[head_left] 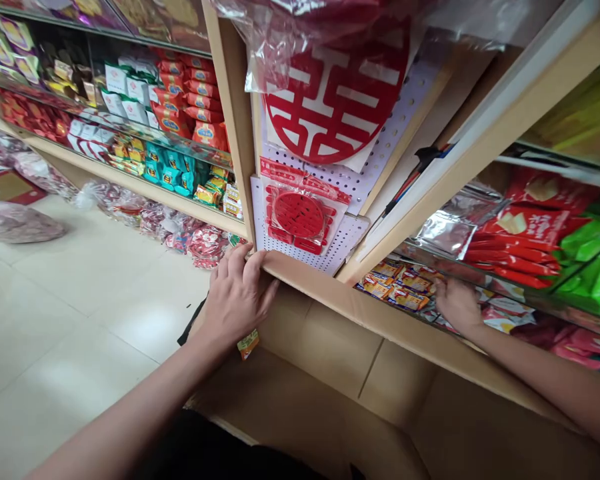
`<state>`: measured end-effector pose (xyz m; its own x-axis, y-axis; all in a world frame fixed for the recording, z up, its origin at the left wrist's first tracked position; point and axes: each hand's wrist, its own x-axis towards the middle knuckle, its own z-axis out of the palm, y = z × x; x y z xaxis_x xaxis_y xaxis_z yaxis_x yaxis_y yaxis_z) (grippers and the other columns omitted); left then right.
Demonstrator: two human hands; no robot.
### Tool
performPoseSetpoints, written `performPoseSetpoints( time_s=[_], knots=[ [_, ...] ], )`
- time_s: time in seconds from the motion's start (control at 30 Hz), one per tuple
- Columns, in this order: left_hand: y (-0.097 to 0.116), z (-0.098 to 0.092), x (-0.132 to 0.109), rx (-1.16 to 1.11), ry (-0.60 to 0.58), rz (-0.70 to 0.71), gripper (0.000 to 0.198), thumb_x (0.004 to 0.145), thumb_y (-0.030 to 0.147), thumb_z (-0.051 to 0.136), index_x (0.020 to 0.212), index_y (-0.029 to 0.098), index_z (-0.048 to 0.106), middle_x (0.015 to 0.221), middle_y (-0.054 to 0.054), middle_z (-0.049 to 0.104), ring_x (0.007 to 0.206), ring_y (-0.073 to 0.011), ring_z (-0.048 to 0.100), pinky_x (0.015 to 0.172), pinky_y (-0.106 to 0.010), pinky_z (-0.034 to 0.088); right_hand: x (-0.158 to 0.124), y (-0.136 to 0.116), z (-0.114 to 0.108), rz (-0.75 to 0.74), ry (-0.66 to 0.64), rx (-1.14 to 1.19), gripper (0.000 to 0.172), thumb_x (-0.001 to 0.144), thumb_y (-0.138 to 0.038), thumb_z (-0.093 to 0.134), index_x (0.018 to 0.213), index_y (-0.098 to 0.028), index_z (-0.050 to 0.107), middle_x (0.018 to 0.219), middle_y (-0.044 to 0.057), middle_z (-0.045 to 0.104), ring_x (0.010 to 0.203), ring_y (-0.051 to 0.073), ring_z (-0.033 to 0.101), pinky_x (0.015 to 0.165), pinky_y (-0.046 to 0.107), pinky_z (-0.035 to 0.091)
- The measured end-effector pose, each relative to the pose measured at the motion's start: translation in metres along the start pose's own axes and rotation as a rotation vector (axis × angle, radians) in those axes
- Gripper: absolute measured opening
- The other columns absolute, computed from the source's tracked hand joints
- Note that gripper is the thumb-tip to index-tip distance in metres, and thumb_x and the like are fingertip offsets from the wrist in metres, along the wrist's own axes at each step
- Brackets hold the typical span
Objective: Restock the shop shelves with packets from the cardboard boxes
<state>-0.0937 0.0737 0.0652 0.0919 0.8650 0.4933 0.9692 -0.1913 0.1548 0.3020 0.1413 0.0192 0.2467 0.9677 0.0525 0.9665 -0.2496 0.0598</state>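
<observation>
Cardboard box (370,360): left hand (237,297) clamped on smooth rim (380,315); right hand (457,307) at glossy packets (407,288), grip unclear.

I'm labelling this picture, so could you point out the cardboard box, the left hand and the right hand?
Cardboard box (350,303): head view, on its far rim.
Left hand (236,295): head view, on the back of the hand.
Right hand (459,307): head view, mid-hand, between wrist and fingers.

Left hand (237,293) curled over the rim of a cardboard box (330,291); just below the grip, a small orange-and-yellow packet (248,345). Beyond the grip, red decorations (300,213) on a perforated board (347,238); to its right, the right hand (459,307) among wrapped snacks (409,283).
</observation>
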Motion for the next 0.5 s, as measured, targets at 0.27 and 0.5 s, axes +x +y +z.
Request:
performPoseSetpoints(
  time_s=[0.27,0.5],
  knots=[
    [-0.005,0.007,0.001,0.02,-0.012,-0.004,0.052,0.076,0.038,0.05,0.121,0.016,0.036,0.126,-0.016,0.037,0.116,-0.0309,0.034,0.09,-0.043,0.031,0.005,-0.012,0.003,0.074,-0.022,-0.075,0.036,0.08,-0.014,0.029,0.08,0.004,0.059,0.076,0.027,0.057,0.077,0.034,0.055,0.061,0.038,0.029],
    [-0.004,0.009,0.001,-0.01,-0.001,-0.021,0.053,0.075,0.035,0.051,0.122,0.018,0.035,0.126,-0.015,0.037,0.116,-0.0298,0.033,0.091,-0.043,0.03,0.023,-0.014,0.009,-0.049,-0.048,-0.041,0.027,0.071,-0.002,0.035,0.076,0.006,0.061,0.074,0.027,0.057,0.076,0.031,0.056,0.061,0.034,0.032]
  ],
)
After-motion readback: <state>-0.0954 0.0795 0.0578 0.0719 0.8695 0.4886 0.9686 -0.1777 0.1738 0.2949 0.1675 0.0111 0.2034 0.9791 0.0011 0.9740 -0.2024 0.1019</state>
